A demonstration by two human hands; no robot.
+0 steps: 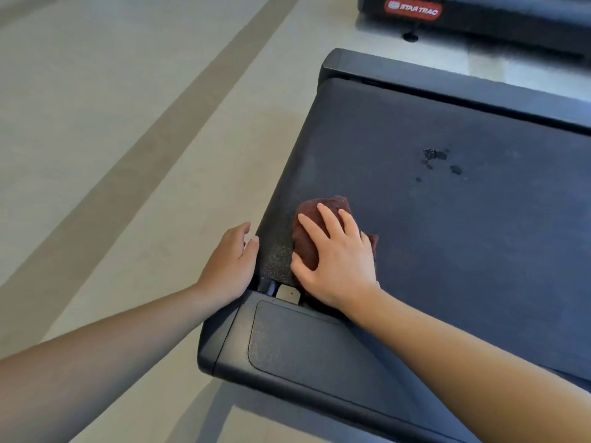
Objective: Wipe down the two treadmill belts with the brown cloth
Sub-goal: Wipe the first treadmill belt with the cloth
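My right hand [335, 263] presses the bunched brown cloth [308, 241] with spread fingers, not clenched, at the left edge of the belt [447, 235].
My left hand [228, 270] rests slack on the side rail [276, 251] beside the belt. Long, firm strokes toward the dark spots [436, 159] farther up the belt should serve best.

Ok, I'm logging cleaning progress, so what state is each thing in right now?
near treadmill belt: dark wet spots beyond the brown cloth, not yet wiped.
brown cloth: bunched, lying on the belt under the right hand.
right hand: fingers spread, pressing the cloth.
left hand: resting on the side rail.
far treadmill: only its end shows, belt hidden.
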